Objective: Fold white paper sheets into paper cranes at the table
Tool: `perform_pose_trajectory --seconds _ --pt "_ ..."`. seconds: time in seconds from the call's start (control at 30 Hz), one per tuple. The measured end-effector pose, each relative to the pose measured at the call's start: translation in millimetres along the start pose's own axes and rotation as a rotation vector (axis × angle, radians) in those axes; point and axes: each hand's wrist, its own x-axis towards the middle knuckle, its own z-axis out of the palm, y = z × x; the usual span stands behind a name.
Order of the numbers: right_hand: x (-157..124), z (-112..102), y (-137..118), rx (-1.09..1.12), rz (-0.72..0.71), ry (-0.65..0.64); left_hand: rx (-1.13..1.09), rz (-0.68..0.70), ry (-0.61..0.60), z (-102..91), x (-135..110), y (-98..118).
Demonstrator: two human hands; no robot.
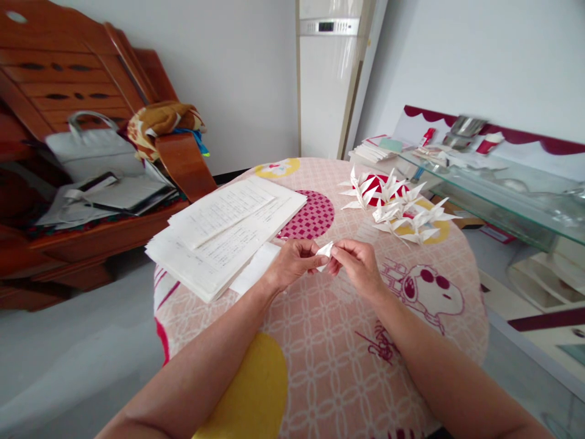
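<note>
Both of my hands meet above the middle of a round table (329, 360) covered with a pink patterned cloth. My left hand (292, 262) and my right hand (359, 263) pinch a small folded piece of white paper (325, 250) between their fingertips. A group of several folded white paper cranes (397, 207) lies on the far right part of the table. A thick stack of printed white sheets (223, 235) lies to the left of my hands.
A wooden bench (91, 238) at the left carries a white handbag (91, 149), papers and a folded blanket. A glass shelf unit (498, 183) with cups and papers stands at the right. A tall white air conditioner (326, 79) stands against the back wall.
</note>
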Motion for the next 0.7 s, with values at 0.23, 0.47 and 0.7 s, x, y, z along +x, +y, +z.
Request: perform_pose_trajectory --seconds 0.23,0.47,0.7 --pt "2.3 -1.6 2.7 0.094 -0.056 0.064 -0.124 0.073 0.001 -0.9 1.5 3.3" --pt "5.1 -4.4 4.9 0.12 -0.011 0.063 0.009 0.165 -0.09 -3.7 0.8 4.8" --pt "5.4 -7.3 4.8 0.059 0.0 0.069 0.036 0.14 -0.072 -3.6 -0.1 7.1"
